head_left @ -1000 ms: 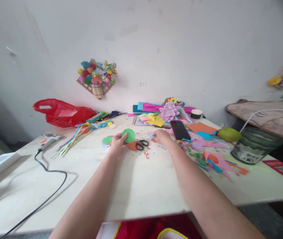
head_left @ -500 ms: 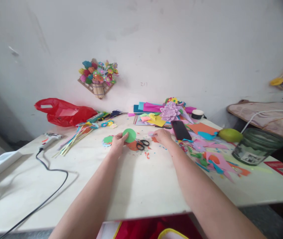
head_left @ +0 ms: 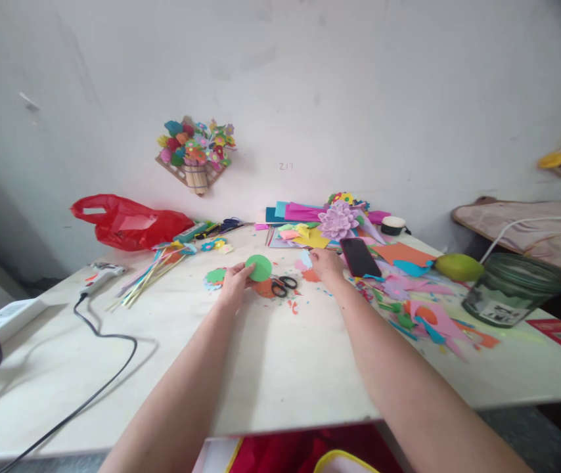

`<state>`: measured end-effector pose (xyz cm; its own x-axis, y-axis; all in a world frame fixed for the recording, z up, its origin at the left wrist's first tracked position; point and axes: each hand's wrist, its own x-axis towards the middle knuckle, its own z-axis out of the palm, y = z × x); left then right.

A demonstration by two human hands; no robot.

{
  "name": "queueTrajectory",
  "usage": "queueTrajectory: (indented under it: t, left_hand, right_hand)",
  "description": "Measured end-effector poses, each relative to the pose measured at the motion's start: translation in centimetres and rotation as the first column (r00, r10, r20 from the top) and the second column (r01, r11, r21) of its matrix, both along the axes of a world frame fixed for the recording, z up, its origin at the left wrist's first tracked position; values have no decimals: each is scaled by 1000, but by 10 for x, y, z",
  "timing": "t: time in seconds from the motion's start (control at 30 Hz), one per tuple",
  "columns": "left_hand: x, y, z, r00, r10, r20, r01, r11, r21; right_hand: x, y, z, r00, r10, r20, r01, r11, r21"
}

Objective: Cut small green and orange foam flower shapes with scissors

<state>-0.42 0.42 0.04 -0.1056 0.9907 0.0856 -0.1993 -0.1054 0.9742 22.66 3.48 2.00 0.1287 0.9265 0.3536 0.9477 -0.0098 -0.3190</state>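
Note:
My left hand (head_left: 236, 284) is closed on a flat green paper circle (head_left: 259, 268), pinched at its left edge. Beside that hand, on its left, lie scalloped green and pale blue cut-outs (head_left: 215, 278). My right hand (head_left: 327, 264) pinches a small light blue cut-out (head_left: 306, 258) near several pink and orange pieces (head_left: 311, 276) on the table. Between my hands rest black-handled scissors (head_left: 284, 285), partly over an orange piece (head_left: 263, 288), with tiny scraps around them. The fingertips of the right hand are partly hidden behind the hand.
A dark phone (head_left: 359, 258) lies right of my right hand, with colourful scraps (head_left: 428, 315) and a green glass jar (head_left: 512, 289) beyond. Leftward are thin sticks (head_left: 147, 282), a corded glue gun (head_left: 98, 279) and a red bag (head_left: 133, 222). Coloured sheets (head_left: 303, 211) lie at the back.
A light blue cut-out now shows at my right fingertips, where a pinkish piece was seen before. My left hand still holds the green circle in nearly the same place.

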Motion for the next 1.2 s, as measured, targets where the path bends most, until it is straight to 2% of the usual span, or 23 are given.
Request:
queueTrajectory:
  t: [0.13,0.23,0.37,0.47,0.67,0.87,1.1,1.17,1.2]
  left_hand:
    - [0,1,0,1000,-1,2,1,1000,-18]
    - [0,1,0,1000,-1,-5,1,1000,-26]
    - [0,0,0,1000,-4,-20,3,999,-32]
    - [0,0,0,1000,-5,-25,4,999,-35]
    - [0,1,-1,1000,-18,-14,18,999,-35]
    - [-1,1,-2,1000,-21,-23,21,999,-32]
    - [-1,0,-2,999,-30,-20,29,999,-32]
    - [-1,0,-1,999,-24,-23,24,999,-30]
    - [-1,0,-1,999,-21,-24,20,999,-30]
  right_hand:
    - [4,4,-5,1000,12,-20,-12,1000,-4]
    - [6,4,-4,993,116,-8,-115,993,11]
    - [5,-1,4,974,225,36,-223,973,-66]
    - [3,-8,14,964,245,106,-226,960,-167]
    - [-5,-18,27,910,278,307,-206,947,-246]
    - [-7,-25,30,885,320,339,-202,918,-341]
    - [-5,-24,28,906,277,321,-181,937,-299]
    - [-2,-18,24,925,255,283,-179,947,-268]
    - [0,-15,22,945,247,213,-202,956,-213]
